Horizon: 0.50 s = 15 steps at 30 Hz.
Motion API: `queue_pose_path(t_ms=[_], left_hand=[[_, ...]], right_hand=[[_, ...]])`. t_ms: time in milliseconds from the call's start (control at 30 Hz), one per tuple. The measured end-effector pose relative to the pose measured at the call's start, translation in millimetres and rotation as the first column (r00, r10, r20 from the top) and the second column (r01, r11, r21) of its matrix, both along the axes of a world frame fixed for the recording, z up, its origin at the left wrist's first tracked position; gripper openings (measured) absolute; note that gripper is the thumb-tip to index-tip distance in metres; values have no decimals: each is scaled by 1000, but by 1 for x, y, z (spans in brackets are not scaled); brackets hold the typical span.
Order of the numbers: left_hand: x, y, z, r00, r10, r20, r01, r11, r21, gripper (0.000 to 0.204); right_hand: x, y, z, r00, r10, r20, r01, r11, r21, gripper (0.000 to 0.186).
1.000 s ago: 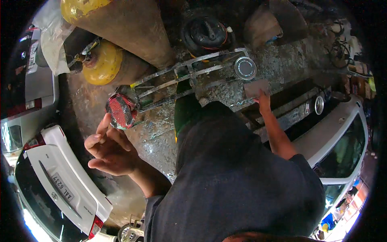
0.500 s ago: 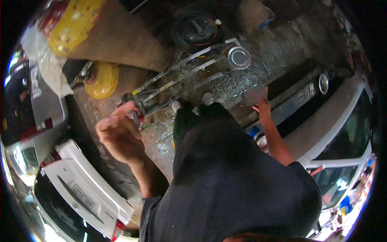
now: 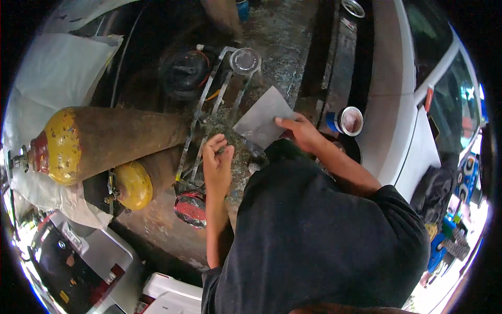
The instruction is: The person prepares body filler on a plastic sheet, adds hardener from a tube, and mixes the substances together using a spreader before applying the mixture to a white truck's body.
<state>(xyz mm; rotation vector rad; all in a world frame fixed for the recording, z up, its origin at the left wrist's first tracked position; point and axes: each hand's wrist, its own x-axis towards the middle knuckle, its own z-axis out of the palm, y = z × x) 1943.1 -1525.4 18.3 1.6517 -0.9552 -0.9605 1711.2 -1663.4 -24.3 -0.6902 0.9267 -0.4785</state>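
Observation:
A thin, flat grey square sheet (image 3: 265, 118) is held out in front of me, pinched at its right-hand corner between the thumb and fingers of my right hand (image 3: 303, 132). Whether it is paper, plastic or metal I cannot make out. My left hand (image 3: 217, 159) is raised to the left of the sheet, apart from it; its fingers are loosely bent and hold nothing. Beyond both hands a round, silver lid (image 3: 245, 61) rests on a metal frame (image 3: 201, 104). An opened can (image 3: 350, 121) with pinkish stuff inside stands right of my right hand.
Two gas cylinders with yellow tops, one large (image 3: 125, 138) and one smaller (image 3: 134, 184), lie at the left. A red mesh-patterned object (image 3: 190, 209) is by my left forearm. A white car (image 3: 388, 94) borders the right. A dark round object (image 3: 186, 70) lies beyond the frame.
My view has turned. My right hand has brought the grey sheet from the right side to in front of me, and my left hand is now nearer to it.

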Motion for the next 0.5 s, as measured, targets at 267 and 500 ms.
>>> queue_pose_path(t_ms=[267,500], left_hand=[[-33,72,-36,686,86,-723,61,983,174,41],[-69,85,-18,613,62,-788,-3,997,76,37]], right_hand=[[-13,113,25,986,-43,161,29,996,85,43],[-32,148,39,937,-248,246,233,969,89,43]])
